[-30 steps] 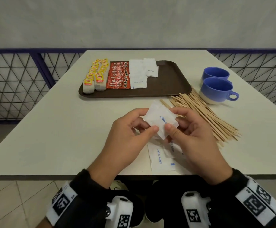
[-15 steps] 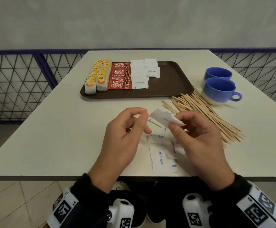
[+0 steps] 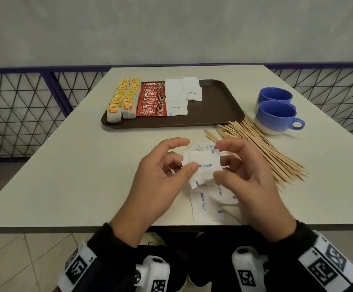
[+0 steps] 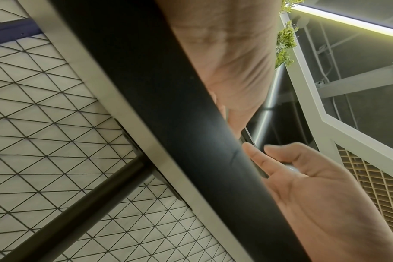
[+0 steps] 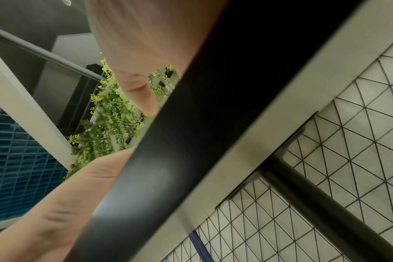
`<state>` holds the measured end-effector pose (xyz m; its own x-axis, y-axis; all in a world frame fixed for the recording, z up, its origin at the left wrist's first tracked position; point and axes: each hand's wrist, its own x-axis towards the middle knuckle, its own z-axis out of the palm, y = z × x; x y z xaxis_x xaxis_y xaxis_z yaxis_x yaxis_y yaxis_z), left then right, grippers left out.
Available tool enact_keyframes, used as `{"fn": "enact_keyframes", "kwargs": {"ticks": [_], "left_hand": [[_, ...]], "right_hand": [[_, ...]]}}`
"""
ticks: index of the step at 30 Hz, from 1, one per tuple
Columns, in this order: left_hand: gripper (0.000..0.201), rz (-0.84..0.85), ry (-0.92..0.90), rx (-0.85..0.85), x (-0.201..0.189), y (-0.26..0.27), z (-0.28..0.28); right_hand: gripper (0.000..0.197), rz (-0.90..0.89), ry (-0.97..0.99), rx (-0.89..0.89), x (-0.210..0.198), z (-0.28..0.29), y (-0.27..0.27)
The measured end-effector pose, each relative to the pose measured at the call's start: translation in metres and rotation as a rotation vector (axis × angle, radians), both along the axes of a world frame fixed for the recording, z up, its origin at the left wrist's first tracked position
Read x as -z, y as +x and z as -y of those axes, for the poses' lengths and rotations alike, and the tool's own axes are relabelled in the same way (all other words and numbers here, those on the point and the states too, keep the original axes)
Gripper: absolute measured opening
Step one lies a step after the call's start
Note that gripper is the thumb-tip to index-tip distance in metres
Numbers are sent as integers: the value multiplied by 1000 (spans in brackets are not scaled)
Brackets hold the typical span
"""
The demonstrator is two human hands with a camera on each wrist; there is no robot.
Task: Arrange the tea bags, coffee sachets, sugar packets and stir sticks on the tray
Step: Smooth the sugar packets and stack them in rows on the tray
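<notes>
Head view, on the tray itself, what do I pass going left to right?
tea bags → coffee sachets → sugar packets → bare brown tray

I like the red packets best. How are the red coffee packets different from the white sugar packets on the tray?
The coffee sachets are red with white Nescafe lettering; the sugar packets on the tray are white with small blue print. The coffee sachets form one overlapping column; the sugar packets make two, the right one shorter. The coffee sits beside the tea bags, the sugar beside bare tray. Both lie flat in tidy rows.
</notes>
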<state>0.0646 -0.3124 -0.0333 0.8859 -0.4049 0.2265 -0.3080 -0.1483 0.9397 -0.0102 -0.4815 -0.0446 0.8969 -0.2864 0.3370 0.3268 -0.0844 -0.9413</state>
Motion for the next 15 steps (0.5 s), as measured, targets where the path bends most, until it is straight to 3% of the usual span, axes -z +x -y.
{"fn": "enact_keyframes", "kwargs": {"ticks": [8, 15], "left_hand": [[62, -38, 12, 109, -3, -6, -1], [52, -37, -82, 21, 1, 0, 0]], "right_hand": [[33, -76, 72, 66, -3, -5, 3], [27, 28, 139, 344, -3, -1, 1]]}}
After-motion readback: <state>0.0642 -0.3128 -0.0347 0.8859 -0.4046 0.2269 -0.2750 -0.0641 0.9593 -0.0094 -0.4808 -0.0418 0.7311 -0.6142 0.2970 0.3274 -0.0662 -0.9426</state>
